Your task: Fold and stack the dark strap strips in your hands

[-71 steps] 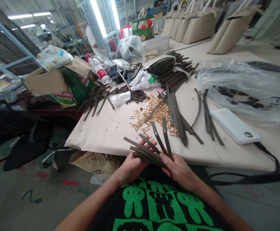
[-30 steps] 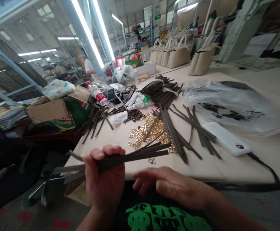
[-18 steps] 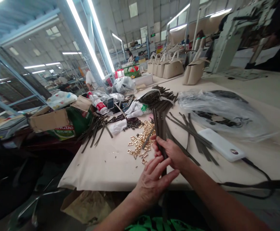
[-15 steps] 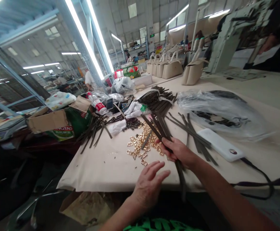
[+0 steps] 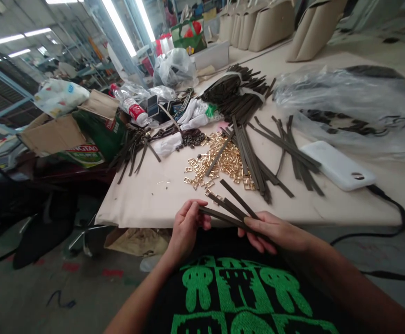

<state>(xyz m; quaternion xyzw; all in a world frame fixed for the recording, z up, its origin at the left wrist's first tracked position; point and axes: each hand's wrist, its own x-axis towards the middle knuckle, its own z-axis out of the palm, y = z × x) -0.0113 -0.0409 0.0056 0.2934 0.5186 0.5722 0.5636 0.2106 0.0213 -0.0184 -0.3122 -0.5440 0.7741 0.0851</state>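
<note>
Left hand, free a moment ago, now pinches one of the flat, grey-brown, leather-like strips clamped in the right hand at the pale bench's near edge, apparently singling it out.

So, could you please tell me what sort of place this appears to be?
Probably a handbag workshop: smooth beige handbags stand towards the back, small rectangular gold metal fittings lie heaped in the middle, and flat dark brown strips are held in front.
</note>
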